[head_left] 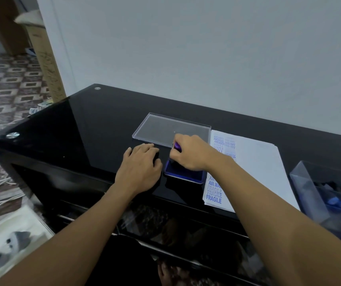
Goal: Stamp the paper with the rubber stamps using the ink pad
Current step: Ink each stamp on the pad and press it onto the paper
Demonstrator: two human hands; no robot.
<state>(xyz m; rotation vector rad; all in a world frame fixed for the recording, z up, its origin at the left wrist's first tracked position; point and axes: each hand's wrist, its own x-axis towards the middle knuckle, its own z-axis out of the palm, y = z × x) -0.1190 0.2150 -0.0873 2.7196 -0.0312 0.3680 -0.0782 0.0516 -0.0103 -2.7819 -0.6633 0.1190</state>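
A blue ink pad (194,176) lies open on the black glass table (83,129), at the left edge of a white paper sheet (256,164). My right hand (188,153) is closed on a purple rubber stamp (177,145) and holds it down over the pad's far end. The stamp's lower part is hidden by my fingers. Flat on the table just left of the pad rests my left hand (142,168), fingers spread and holding nothing. Blue prints such as FRAGILE and AMENDED run down the paper's left side.
A clear plastic lid (161,129) lies behind the pad. At the right edge a clear box (318,190) holds several blue stamps. The wall stands close behind the table. To the left, the table edge drops to a patterned floor with white cables.
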